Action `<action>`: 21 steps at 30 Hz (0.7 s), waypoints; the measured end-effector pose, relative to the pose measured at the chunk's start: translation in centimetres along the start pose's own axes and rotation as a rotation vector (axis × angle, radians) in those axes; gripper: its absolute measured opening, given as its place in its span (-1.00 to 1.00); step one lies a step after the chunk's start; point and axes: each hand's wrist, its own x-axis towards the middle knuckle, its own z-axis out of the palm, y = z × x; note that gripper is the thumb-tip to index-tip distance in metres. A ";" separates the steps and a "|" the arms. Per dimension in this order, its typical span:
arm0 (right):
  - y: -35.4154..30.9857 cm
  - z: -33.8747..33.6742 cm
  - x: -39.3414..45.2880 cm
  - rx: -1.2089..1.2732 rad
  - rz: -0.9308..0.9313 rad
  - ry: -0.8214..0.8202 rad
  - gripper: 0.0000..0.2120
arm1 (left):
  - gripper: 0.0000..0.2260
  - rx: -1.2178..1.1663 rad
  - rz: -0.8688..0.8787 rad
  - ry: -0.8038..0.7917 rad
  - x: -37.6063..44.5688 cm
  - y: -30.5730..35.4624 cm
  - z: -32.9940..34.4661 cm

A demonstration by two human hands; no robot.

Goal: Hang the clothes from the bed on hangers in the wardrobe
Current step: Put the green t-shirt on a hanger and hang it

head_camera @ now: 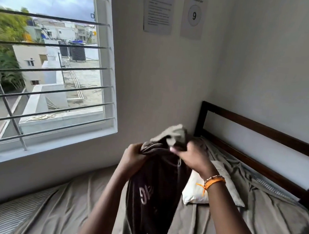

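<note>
Two hands hold one garment up over the bed [76, 200], and we read the scene from nine o'clock across to three. At nine o'clock stands the barred window [46, 71]. Near centre, our left hand [134, 159] has its fingers curled tight round a bunched edge of the dark T-shirt [153, 189], which hangs limp toward six o'clock with pale lettering showing. Just toward one o'clock of it, our right hand [191, 155] pinches the gathered cloth at the top. We judge the shirt light, soft and floppy, unlikely to slip; it is best taken at the shoulders or collar so that it opens out. At three o'clock lie a white pillow [197, 192] and the dark headboard [262, 135]. Wardrobe and hangers are out of view, the lettering is unreadable, and folds hide the collar.
</note>
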 end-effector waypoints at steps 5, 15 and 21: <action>0.6 1.3 0.7 -0.016 -0.261 -0.113 -0.22 | -0.80 0.365 0.243 -0.124 0.7 4.3 -0.5; 1.2 -0.4 1.4 0.235 -0.249 -0.123 -0.70 | -0.84 0.565 0.082 -0.278 1.3 1.5 -3.7; 1.5 -1.8 1.6 0.491 -0.170 -0.189 -0.76 | -0.79 -0.274 -0.055 -0.150 1.6 2.2 -4.1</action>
